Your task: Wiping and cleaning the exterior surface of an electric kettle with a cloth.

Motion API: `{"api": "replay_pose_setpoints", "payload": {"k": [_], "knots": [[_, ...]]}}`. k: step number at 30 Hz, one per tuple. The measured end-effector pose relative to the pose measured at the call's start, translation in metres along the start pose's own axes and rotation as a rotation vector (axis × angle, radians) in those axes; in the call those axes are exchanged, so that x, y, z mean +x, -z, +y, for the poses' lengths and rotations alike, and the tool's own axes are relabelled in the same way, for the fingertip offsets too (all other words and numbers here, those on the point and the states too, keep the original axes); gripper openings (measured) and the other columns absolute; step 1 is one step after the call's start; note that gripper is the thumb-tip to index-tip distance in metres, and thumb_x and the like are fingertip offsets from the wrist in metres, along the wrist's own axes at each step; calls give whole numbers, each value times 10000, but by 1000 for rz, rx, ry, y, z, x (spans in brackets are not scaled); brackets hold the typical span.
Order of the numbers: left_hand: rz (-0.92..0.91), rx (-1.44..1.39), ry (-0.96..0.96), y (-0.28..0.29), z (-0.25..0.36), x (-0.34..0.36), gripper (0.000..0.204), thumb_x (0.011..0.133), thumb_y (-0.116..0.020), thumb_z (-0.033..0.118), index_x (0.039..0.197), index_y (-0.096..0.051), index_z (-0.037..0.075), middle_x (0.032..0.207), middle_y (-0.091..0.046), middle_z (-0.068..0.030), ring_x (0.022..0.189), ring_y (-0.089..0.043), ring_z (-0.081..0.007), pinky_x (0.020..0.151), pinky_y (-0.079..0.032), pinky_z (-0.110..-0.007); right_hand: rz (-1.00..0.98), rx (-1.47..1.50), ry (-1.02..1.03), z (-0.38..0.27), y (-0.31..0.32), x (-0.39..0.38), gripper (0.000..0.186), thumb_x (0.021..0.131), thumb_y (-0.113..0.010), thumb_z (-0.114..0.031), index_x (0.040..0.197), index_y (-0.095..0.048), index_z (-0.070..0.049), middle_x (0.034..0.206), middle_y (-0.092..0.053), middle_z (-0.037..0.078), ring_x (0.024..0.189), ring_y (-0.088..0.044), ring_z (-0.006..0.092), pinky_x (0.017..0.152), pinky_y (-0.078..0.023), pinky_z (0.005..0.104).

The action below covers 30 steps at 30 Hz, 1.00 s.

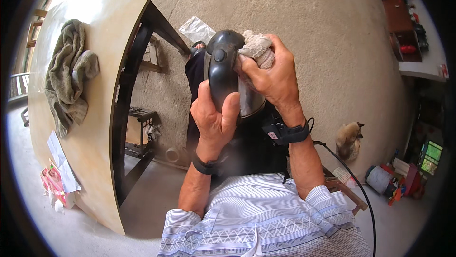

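An electric kettle [223, 74] with a black handle and lid and a shiny metal body is held up in front of me, above my lap. My left hand [213, 117] is closed round the lower part of its black handle, thumb on the right side. In my right hand [279, 79] a crumpled pale cloth [257, 49] is bunched, pressed against the kettle's right side near the lid. Part of the metal body is hidden behind the handle and my hands.
On my left a pale-topped table [102, 90] carries a green-grey towel [70, 74], folded paper [64, 162] and a pink tissue box [54, 185]. A white sheet [196, 30] lies on the concrete floor. At right sits a cat [349, 138]; a black cable [363, 190] runs down nearby.
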<state>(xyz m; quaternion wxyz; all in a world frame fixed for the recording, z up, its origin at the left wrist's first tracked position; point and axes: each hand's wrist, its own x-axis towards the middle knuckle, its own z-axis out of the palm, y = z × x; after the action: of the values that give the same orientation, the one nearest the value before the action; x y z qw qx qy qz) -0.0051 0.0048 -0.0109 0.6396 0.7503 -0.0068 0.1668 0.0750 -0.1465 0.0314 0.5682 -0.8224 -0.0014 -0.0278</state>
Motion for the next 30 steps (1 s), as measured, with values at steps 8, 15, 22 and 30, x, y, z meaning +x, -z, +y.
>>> {"api": "replay_pose_setpoints", "payload": {"k": [8, 15, 22, 30], "knots": [[-6, -56, 37, 1, 5, 6, 385, 1106, -626, 381, 1153, -624, -2, 707, -657, -8, 620, -563, -71, 576, -439, -243, -55, 62, -42, 4, 7, 2, 362, 830, -751, -57, 1166, -663, 45, 1034, -762, 181, 982, -754, 243, 863, -599, 388], [-1, -88, 64, 4, 1, 12, 346, 1119, -611, 349, 1158, -625, 6, 737, -621, -2, 646, -543, -65, 595, -422, -236, 3, -35, 115, 32, 10, -49, 558, 856, -911, -212, 1271, -600, -6, 1089, -745, 186, 1008, -749, 268, 866, -595, 405], [-32, -132, 142, 0, 6, 27, 242, 1044, -705, 219, 1115, -623, 2, 675, -637, -42, 597, -615, -142, 578, -492, -313, 53, -137, 178, 40, 7, -48, 625, 807, -974, -251, 1255, -603, -23, 1048, -769, 190, 975, -783, 319, 827, -615, 414], [-69, -173, 134, 3, 8, 34, 310, 1134, -602, 332, 1139, -612, 21, 776, -617, -3, 655, -541, -61, 590, -428, -234, 15, -82, 195, 27, -4, 27, 508, 827, -966, -361, 1094, -697, -23, 981, -799, 136, 913, -785, 248, 780, -614, 386]]}}
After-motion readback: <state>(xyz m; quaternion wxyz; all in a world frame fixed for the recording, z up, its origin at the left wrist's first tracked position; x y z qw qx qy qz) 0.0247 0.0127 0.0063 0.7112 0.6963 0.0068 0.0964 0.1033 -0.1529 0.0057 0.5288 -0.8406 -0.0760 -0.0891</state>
